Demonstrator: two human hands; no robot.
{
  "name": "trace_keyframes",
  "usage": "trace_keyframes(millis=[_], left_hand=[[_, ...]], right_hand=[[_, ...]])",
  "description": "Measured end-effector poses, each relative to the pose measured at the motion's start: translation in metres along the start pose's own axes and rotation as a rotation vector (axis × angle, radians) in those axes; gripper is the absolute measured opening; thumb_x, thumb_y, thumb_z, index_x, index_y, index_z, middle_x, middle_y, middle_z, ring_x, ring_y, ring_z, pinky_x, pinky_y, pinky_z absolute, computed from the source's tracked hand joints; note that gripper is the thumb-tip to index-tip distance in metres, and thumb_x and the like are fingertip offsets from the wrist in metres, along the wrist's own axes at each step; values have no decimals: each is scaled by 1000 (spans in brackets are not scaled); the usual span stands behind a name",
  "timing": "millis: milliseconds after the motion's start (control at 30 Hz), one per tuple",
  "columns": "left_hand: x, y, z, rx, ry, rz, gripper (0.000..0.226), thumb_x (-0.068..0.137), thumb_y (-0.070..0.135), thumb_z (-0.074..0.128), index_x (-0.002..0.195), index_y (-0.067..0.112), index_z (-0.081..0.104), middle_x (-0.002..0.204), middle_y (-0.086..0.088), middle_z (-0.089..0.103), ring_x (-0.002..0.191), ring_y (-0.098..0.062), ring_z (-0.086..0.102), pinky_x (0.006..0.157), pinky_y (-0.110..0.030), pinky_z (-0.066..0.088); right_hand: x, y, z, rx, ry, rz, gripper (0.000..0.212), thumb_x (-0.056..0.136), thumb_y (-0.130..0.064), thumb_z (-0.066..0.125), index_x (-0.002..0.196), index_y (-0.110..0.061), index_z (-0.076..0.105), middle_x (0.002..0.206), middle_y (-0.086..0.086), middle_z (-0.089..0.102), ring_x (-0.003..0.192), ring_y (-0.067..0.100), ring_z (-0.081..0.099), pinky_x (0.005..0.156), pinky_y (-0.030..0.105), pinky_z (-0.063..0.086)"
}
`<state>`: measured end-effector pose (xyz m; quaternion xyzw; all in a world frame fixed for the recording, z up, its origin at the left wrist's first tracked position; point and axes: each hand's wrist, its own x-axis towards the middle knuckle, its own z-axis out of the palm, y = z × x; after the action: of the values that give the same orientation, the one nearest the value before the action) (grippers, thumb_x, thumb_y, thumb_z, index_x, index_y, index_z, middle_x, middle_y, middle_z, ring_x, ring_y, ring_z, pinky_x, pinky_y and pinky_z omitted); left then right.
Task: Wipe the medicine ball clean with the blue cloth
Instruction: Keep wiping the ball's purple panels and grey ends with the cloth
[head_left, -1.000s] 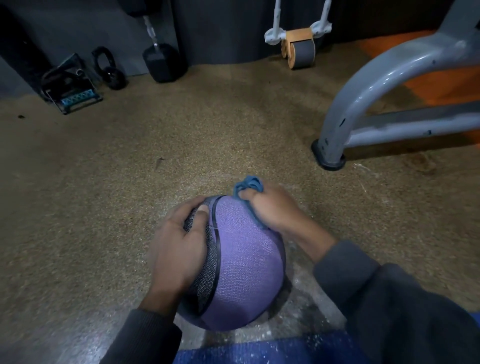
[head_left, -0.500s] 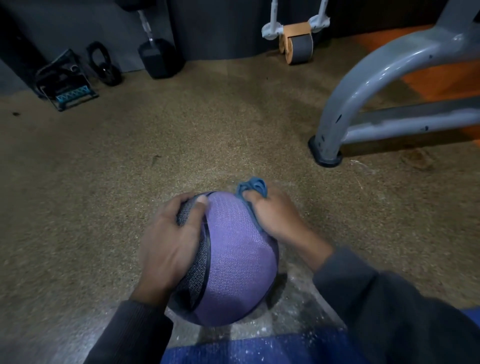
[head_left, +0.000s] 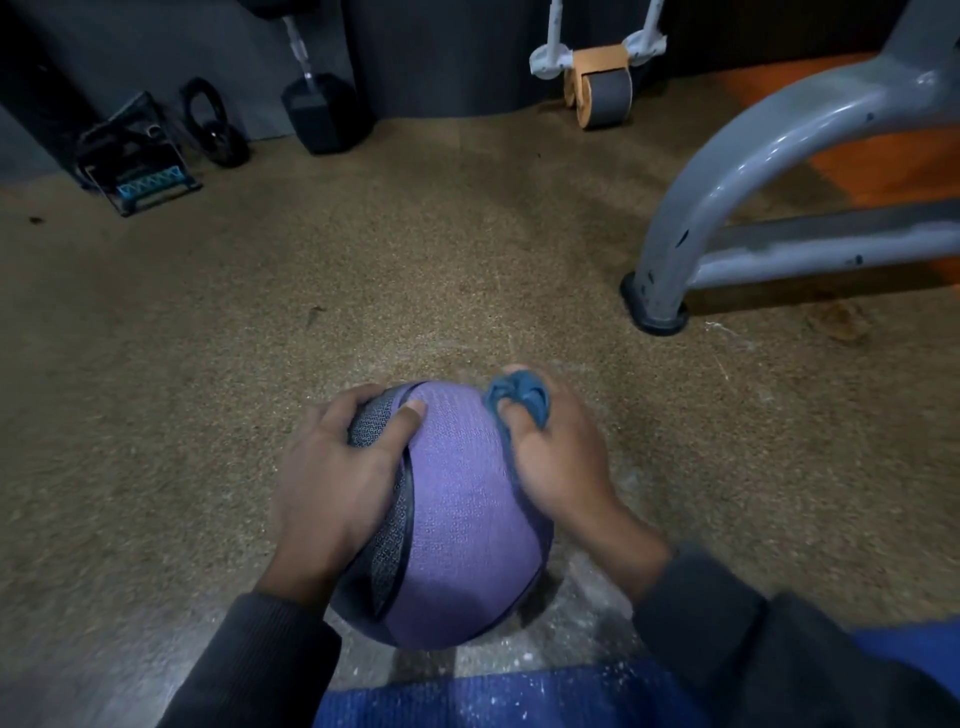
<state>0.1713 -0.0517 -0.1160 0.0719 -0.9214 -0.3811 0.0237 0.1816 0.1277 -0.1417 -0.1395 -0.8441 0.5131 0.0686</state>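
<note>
Purple medicine ball (head_left: 457, 509) is steadied on the floor (head_left: 208, 364) by the left hand (head_left: 337, 478); a bunched blue cloth (head_left: 519, 400) is pinched against its upper right side by the right hand (head_left: 561, 457).

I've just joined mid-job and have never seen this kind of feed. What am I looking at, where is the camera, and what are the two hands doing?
There is no machine here: a person works with bare hands, and the single camera sits on their head, looking forward and down. The purple and grey medicine ball rests on the speckled floor. The left hand is spread over the ball's left side and steadies it. The right hand presses the bunched blue cloth against the ball's upper right side; part of the cloth pokes out between the fingers. Farther back stand a grey metal frame, a dumbbell and an ab roller. A blue mat lies at the near edge.
</note>
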Motion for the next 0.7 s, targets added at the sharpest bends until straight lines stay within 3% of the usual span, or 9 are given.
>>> trace_keyframes(millis=[67, 167, 233, 367, 433, 500, 600, 700], left_hand=[[-1, 1, 0, 20, 6, 18, 55, 77, 73, 55, 121, 42, 61, 126, 7, 57, 121, -18, 52, 106, -38, 38], [-4, -2, 1, 20, -4, 48, 70, 68, 77, 42, 124, 40, 61, 126, 6, 58, 120, -18, 53, 108, -43, 39], [-4, -5, 1, -10, 18, 43, 73, 67, 77, 42, 126, 38, 61, 126, 6, 58, 121, -18, 53, 109, -42, 38], [-4, -8, 2, -48, 51, -10, 66, 70, 77, 49, 123, 39, 62, 124, 7, 56, 120, -19, 53, 106, -39, 38], [-3, -7, 2, -56, 53, -29, 66, 68, 78, 48, 121, 41, 62, 123, 7, 56, 120, -21, 53, 107, -43, 39], [-1, -7, 3, -39, 63, -25, 69, 66, 79, 47, 121, 40, 62, 123, 5, 58, 120, -22, 53, 108, -44, 38], [-2, -7, 3, -31, 59, -7, 71, 64, 77, 44, 122, 40, 63, 123, 3, 58, 119, -21, 53, 107, -43, 39], [-3, -15, 1, -83, 59, 6, 70, 67, 78, 47, 122, 38, 63, 120, 5, 58, 117, -18, 54, 107, -43, 39]], right_hand=[[-28, -16, 2, -180, 17, -248, 48, 84, -42, 43, 130, -36, 53, 133, -12, 53, 118, 15, 48, 96, 38, 41], [-39, -35, 8, -311, 54, -448, 55, 76, -48, 41, 129, -38, 54, 128, -14, 54, 110, 17, 48, 84, 37, 42], [-22, -33, 10, -251, 47, -416, 53, 77, -47, 42, 127, -37, 57, 124, -13, 58, 107, 18, 51, 84, 37, 44], [17, 1, 7, 60, -50, 31, 32, 83, -44, 47, 110, -36, 62, 109, -12, 63, 107, 19, 58, 86, 35, 43], [11, 8, 4, 92, 8, 111, 36, 82, -44, 46, 114, -35, 62, 110, -12, 63, 110, 20, 59, 91, 37, 43], [-8, 0, 6, 3, 57, -43, 47, 81, -44, 45, 126, -38, 57, 126, -13, 57, 118, 15, 51, 98, 39, 41], [-32, -32, 13, -126, 84, -336, 51, 78, -46, 44, 128, -42, 53, 127, -18, 52, 115, 9, 44, 91, 35, 40], [-16, -34, 18, -118, 68, -321, 50, 79, -43, 44, 128, -40, 54, 129, -17, 53, 116, 10, 45, 91, 34, 39]])
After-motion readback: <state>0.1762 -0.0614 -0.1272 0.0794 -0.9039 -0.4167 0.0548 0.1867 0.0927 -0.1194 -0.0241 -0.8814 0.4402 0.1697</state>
